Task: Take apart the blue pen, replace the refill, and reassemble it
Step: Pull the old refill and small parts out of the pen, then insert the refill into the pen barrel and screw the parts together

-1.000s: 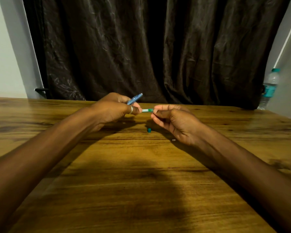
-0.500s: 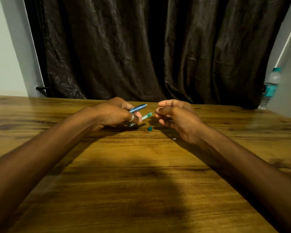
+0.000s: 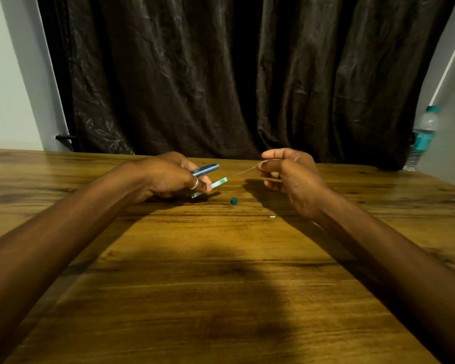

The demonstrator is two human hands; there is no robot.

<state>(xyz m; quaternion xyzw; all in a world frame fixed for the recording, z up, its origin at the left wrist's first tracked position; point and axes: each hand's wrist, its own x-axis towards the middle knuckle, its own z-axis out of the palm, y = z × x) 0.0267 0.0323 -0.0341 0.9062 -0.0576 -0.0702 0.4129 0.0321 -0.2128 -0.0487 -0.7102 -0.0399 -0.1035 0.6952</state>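
Two hands busy: left hand (image 3: 168, 177) closed around blue pen (image 3: 206, 169) and refill case (image 3: 216, 183); right hand (image 3: 286, 170) pinching thin refill (image 3: 244, 170). Loading and reassembly left.

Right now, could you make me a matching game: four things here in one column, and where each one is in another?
Things:
1. blue pen body
2. thin refill
3. small green cap
4. water bottle

Places:
A. lying loose on the table between the hands
B. at the table's far right, near the wall
C. held in the left hand
D. pinched in the right hand

Pairs: 1-C, 2-D, 3-A, 4-B
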